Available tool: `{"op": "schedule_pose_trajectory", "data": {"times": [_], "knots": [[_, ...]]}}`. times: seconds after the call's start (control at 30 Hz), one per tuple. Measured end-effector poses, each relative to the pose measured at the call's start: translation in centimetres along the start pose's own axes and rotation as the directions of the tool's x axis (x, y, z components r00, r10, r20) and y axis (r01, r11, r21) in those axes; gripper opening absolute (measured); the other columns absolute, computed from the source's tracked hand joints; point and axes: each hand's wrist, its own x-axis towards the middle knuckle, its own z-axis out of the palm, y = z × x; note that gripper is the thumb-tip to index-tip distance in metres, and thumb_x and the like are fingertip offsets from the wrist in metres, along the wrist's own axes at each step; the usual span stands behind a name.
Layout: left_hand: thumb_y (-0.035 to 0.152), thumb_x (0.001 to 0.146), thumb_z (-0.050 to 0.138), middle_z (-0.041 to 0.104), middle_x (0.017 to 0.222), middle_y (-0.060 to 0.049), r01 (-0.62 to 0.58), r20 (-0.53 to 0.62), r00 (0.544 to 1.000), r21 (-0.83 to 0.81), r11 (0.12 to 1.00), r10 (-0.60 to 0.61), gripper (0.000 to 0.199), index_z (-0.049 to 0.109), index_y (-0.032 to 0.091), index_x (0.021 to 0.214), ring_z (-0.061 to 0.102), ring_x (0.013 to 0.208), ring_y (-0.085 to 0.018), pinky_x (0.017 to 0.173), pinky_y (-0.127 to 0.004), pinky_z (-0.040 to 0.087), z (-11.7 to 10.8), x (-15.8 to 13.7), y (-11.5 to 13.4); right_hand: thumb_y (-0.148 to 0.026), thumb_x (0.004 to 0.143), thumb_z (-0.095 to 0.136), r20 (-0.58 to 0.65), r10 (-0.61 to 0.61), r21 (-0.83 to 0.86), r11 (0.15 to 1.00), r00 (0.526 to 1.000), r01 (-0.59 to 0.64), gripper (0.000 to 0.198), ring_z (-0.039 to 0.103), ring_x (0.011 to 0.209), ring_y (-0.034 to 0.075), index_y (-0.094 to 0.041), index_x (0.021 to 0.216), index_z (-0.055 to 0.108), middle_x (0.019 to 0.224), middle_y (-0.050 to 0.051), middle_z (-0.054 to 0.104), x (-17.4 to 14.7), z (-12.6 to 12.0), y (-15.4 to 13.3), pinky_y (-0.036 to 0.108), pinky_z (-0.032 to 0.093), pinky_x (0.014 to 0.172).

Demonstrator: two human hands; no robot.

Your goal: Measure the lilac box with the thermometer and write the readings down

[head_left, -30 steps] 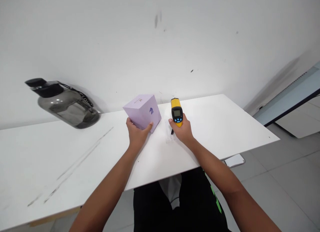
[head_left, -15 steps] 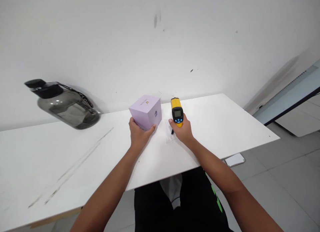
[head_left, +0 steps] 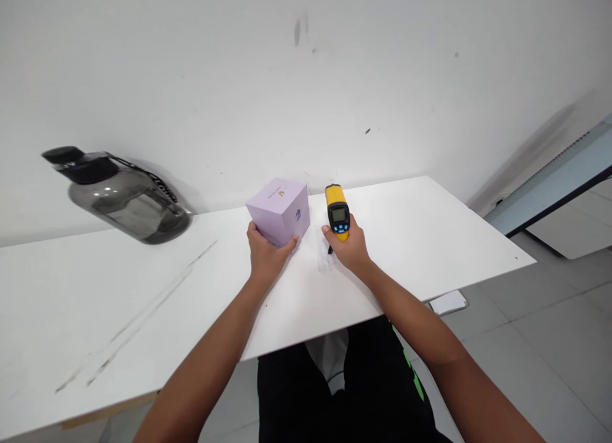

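Head view: white wall with scattered dark smudges, behind lilac box, the latter taken as reference for positions. White table beneath and to both sides of box; streaked scuffs to left of box, toward near edge. Grey tiled floor, lower and well to right of box. Black trousers with green patches, on near side of box, beyond table edge. Smoky grey bottle, black cap and printed strap, on table well to left of box. Box itself near back of table, small print on top, dark blue emblem on right-hand face; base partly hidden, contact with table not determinable. Left hand: gripping box low, fingers round left side, thumb on emblem face near bottom. Right hand, right of box: closed round handle of yellow-and-black infrared thermometer, small screen and blue buttons facing wearer; reading not legible. White flat item on floor, well to right of box. Clear plastic wrapper on table, just right of box.
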Motion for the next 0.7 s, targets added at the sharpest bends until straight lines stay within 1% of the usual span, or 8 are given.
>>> {"op": "schedule_pose_trajectory", "data": {"times": [0.17,0.33,0.5,0.63,0.7], "knots": [[0.048,0.054,0.086,0.039,0.138,-0.015,0.033,0.01,0.999,0.016,0.999,-0.033,0.102,0.029,0.023,0.134,0.044,0.13,-0.032,0.106,-0.048,0.041,-0.2,0.1,0.4,-0.054,0.078,0.064,-0.004,-0.001,-0.003,1.0,1.0,0.001,0.039,0.056,0.071,0.02,-0.024,0.1,0.056,0.08,0.0,0.061,0.0,0.0,0.0,0.032,0.043,0.068],[0.047,0.053,0.087,0.04,0.135,-0.014,0.037,-0.051,0.998,0.031,0.999,-0.035,0.099,0.032,0.023,0.132,0.044,0.129,-0.031,0.106,-0.047,0.041,-0.5,0.7,0.4,-0.055,0.078,0.064,-0.004,0.006,0.004,1.0,1.0,-0.006,0.04,0.056,0.072,0.02,-0.024,0.102,0.056,0.079,0.0,0.06,0.0,-0.1,0.0,0.033,0.043,0.069],[0.045,0.053,0.088,0.038,0.137,-0.015,0.065,-0.135,0.989,0.031,0.997,-0.06,0.102,0.03,0.022,0.134,0.041,0.131,-0.032,0.111,-0.049,0.036,-1.0,1.7,-0.3,-0.054,0.078,0.064,0.0,-0.002,0.021,1.0,1.0,0.002,0.039,0.055,0.07,0.019,-0.024,0.101,0.056,0.078,0.0,0.06,0.0,-0.1,-0.2,0.032,0.043,0.067],[0.042,0.054,0.087,0.04,0.136,-0.017,0.08,-0.188,0.98,0.055,0.995,-0.069,0.101,0.03,0.019,0.135,0.04,0.131,-0.033,0.113,-0.052,0.033,-1.3,2.7,-1.0,-0.053,0.078,0.064,-0.003,0.025,0.03,0.999,1.0,-0.025,0.042,0.055,0.071,0.019,-0.024,0.106,0.055,0.079,0.0,0.06,-0.1,-0.2,-0.3,0.032,0.043,0.067],[0.042,0.055,0.086,0.035,0.14,-0.02,0.07,-0.222,0.974,0.097,0.993,-0.047,0.105,0.027,0.018,0.137,0.032,0.137,-0.037,0.116,-0.056,0.026,-1.4,3.0,-1.1,-0.053,0.077,0.066,0.006,0.037,0.051,0.998,0.999,-0.038,0.045,0.055,0.072,0.019,-0.024,0.109,0.054,0.081,0.0,0.059,-0.1,-0.1,-0.3,0.033,0.044,0.069]]}}
